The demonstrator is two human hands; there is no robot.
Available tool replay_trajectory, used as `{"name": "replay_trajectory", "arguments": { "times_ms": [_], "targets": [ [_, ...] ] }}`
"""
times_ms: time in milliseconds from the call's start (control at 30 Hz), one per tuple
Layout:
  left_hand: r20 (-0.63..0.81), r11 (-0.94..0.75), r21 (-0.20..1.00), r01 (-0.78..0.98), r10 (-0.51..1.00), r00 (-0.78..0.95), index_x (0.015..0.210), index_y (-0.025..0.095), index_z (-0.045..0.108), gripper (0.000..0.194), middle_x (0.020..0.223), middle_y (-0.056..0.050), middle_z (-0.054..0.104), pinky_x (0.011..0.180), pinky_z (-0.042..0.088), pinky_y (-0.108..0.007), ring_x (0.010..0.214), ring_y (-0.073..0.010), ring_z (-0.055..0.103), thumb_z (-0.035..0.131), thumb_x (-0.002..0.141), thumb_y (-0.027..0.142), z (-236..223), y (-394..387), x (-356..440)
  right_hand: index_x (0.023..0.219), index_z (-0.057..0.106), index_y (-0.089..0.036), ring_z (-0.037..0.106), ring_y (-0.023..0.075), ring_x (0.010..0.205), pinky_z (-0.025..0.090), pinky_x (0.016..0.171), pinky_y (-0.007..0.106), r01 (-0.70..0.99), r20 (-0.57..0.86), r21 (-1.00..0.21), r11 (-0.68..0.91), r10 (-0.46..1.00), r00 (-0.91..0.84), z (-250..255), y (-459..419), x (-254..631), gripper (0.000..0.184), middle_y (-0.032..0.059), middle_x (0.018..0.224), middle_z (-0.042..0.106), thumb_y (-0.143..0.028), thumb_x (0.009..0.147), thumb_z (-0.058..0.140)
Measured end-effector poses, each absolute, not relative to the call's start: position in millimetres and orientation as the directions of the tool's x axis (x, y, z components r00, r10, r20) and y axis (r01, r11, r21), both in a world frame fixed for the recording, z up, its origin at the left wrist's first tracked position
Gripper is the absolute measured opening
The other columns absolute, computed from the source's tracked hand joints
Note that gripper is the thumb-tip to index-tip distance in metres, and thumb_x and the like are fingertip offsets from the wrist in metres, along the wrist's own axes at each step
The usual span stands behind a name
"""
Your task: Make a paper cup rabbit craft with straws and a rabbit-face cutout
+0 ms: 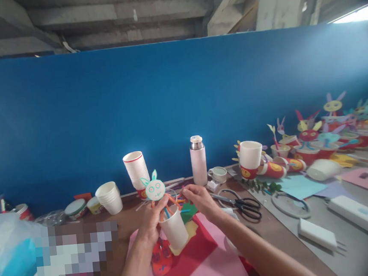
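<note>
A white paper rabbit face (155, 189) with green outlines stands above a white paper cup (174, 230). My left hand (153, 222) is closed at the cup's rim, its thumb pressed just under the rabbit face. Orange and blue strips (167, 211) stick out of the cup. To the right of the rim, my right hand (199, 200) is closed in a pinch; what sits between its fingertips is too small to make out. Beneath the cup lie red paper (194, 253), pink paper (227, 267) and a red paper face cutout (161, 260).
Black-handled scissors (246, 207) lie right of my right hand. Behind stand a flask (199, 164), stacked cups (136, 170) and more cups (109, 199). Finished rabbit cups (310, 144) crowd the right side, near a power strip (361, 215) and charger (318, 234). A plastic bag (10, 252) is left.
</note>
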State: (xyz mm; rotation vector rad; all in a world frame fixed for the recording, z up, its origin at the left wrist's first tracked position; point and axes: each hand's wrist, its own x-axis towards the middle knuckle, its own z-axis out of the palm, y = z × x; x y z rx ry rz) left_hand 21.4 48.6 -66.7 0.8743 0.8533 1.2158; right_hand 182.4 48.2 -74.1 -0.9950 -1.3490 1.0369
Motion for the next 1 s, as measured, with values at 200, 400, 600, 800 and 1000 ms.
{"name": "replay_trajectory", "arguments": {
  "times_ms": [200,400,600,800,1000],
  "targets": [
    [-0.133,0.200,0.844,-0.498,0.977,0.168,0.073,0.015,0.063,0.016,0.063,0.000,0.068,0.056,0.049,-0.023,0.054,-0.0133,0.063,0.073,0.061,0.022,-64,47,21,0.059,0.054,-0.015,0.041,0.0074,0.050,0.031,0.049,0.019,-0.027,0.244,-0.970,0.242,0.963,-0.117,-75,46,179,0.022,-0.0034,0.053,0.048,-0.031,0.074,0.053],
    [-0.130,0.195,0.857,-0.477,0.978,0.166,0.075,0.014,0.062,0.020,0.063,-0.001,0.068,0.055,0.050,-0.026,0.054,-0.0157,0.063,0.073,0.061,0.023,-61,47,19,0.062,0.056,-0.013,0.042,0.0069,0.048,0.030,0.047,0.019,-0.031,0.225,-0.974,0.223,0.958,-0.177,-77,46,179,0.026,-0.0022,0.053,0.051,-0.037,0.074,0.055],
    [-0.057,0.126,0.899,-0.420,0.983,0.173,0.076,0.014,0.063,0.019,0.069,-0.003,0.070,0.063,0.051,-0.029,0.062,-0.0189,0.066,0.071,0.063,0.026,-61,46,18,0.066,0.057,-0.013,0.041,0.0068,0.049,0.030,0.048,0.019,-0.048,0.244,-0.970,0.240,0.962,-0.120,-70,47,188,0.026,-0.0028,0.053,0.051,-0.038,0.074,0.054],
    [-0.044,0.106,0.935,-0.339,0.981,0.188,0.077,0.012,0.066,0.021,0.073,-0.007,0.072,0.066,0.051,-0.030,0.064,-0.0204,0.066,0.071,0.064,0.028,-64,47,20,0.068,0.057,-0.014,0.042,0.0073,0.050,0.032,0.048,0.020,-0.048,0.273,-0.961,0.271,0.961,-0.047,-53,51,210,0.025,-0.0018,0.056,0.052,-0.038,0.073,0.054],
    [-0.050,0.084,0.938,-0.337,0.993,0.111,0.074,0.013,0.067,0.021,0.068,-0.005,0.071,0.059,0.050,-0.026,0.058,-0.0175,0.065,0.073,0.060,0.027,-66,47,22,0.071,0.058,-0.014,0.042,0.0075,0.052,0.031,0.049,0.020,0.018,0.304,-0.953,0.304,0.949,0.079,-42,54,268,0.024,-0.0016,0.060,0.053,-0.038,0.072,0.056]
  ]
}}
